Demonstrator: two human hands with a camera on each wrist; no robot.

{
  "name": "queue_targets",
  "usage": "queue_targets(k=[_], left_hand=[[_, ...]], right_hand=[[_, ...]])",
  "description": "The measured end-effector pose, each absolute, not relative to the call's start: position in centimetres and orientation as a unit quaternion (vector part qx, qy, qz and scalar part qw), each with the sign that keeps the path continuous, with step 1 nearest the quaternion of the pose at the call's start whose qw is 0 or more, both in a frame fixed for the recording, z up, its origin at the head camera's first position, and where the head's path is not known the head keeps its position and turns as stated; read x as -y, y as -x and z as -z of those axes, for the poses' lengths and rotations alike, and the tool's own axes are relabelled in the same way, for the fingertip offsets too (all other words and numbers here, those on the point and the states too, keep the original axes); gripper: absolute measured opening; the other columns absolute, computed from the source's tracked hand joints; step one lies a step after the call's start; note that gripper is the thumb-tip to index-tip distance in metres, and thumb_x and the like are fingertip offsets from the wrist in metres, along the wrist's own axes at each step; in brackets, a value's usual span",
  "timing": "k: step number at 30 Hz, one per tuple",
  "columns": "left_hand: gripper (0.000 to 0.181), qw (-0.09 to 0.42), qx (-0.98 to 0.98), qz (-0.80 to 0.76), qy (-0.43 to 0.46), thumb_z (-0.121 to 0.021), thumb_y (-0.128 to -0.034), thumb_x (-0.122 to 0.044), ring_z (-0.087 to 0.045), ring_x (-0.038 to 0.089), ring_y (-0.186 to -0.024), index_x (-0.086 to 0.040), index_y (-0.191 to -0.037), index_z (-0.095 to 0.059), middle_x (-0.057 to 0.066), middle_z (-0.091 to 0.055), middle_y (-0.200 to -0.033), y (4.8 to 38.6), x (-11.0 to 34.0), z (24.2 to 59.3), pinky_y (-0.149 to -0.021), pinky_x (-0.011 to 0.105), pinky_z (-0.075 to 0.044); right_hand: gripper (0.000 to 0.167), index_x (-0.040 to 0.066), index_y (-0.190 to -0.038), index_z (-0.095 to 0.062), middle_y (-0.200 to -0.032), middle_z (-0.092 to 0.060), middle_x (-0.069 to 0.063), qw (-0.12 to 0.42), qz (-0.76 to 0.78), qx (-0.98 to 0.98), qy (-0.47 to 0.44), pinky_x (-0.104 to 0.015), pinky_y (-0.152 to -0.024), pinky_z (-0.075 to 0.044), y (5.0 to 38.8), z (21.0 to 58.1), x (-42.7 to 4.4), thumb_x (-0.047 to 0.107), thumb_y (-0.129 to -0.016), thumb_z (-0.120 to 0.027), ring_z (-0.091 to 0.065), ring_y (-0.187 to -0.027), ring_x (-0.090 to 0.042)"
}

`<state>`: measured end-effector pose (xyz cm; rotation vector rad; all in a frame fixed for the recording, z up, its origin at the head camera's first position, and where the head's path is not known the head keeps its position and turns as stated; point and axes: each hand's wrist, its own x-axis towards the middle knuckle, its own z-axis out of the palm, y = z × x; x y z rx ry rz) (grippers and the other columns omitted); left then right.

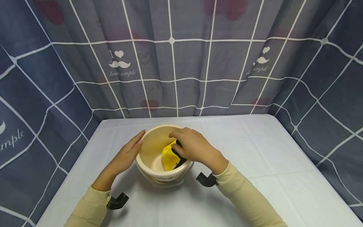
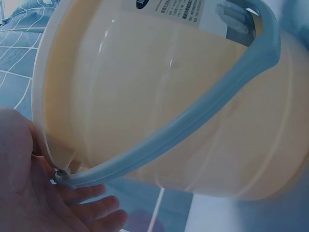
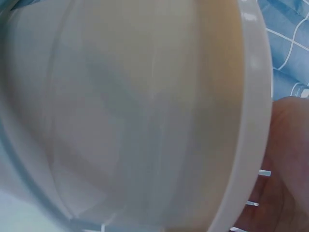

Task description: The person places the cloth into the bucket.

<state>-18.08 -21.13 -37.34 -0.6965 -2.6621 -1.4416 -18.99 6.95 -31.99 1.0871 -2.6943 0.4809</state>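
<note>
A cream plastic bucket (image 1: pixel 147 170) stands upright on the white table, a grey-blue handle (image 2: pixel 188 121) hanging down its outer side. My left hand (image 1: pixel 126 156) rests against the bucket's left rim, fingers fairly straight along the outside near the handle joint. On the right, my right hand (image 1: pixel 195 148) reaches over the rim and holds the black part (image 1: pixel 179 151) of a yellow-and-black object, between thumb and fingers. Its yellow part (image 1: pixel 168 157) lies inside the bucket; its exact kind cannot be told. In the right wrist view the bucket wall (image 3: pixel 120 121) hides what the fingers hold.
A white cloth covers the table (image 1: pixel 244 138). Dark checked curtains (image 1: pixel 187 63) enclose the back and both sides. A black wrist mount (image 1: pixel 117 201) sticks out from the left sleeve, and another mount (image 1: pixel 206 179) from the right. A printed label (image 2: pixel 178 9) is on the bucket's side.
</note>
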Motion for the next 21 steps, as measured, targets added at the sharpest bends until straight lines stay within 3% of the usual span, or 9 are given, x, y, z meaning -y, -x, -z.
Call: queue_targets(k=[9, 21], left_hand=[[0.052, 0.040, 0.866, 0.444, 0.227, -0.039, -0.1116, -0.019, -0.024, 0.041, -0.149, 0.003, -0.157, -0.029, 0.023, -0.030, -0.161, 18.2, 21.1, 36.8, -0.117, 0.061, -0.021], [0.052, 0.058, 0.885, 0.415, 0.203, -0.040, -0.1114, -0.025, -0.042, 0.047, -0.137, -0.004, -0.159, -0.032, 0.022, -0.035, -0.158, 17.9, 21.4, 36.4, -0.111, 0.066, -0.031]], right_hand=[[0.036, 0.008, -0.132, -0.065, -0.127, -0.067, -0.008, 0.130, -0.181, 0.912, -0.343, -0.044, -0.100, -0.050, 19.1, 31.9, -8.1, 0.029, -0.102, -0.063, -0.061, -0.119, -0.028], [0.038, 0.007, -0.134, -0.064, -0.131, -0.066, -0.008, 0.130, -0.180, 0.916, -0.333, -0.045, -0.104, -0.047, 19.2, 32.4, -9.3, 0.030, -0.104, -0.059, -0.060, -0.123, -0.028]])
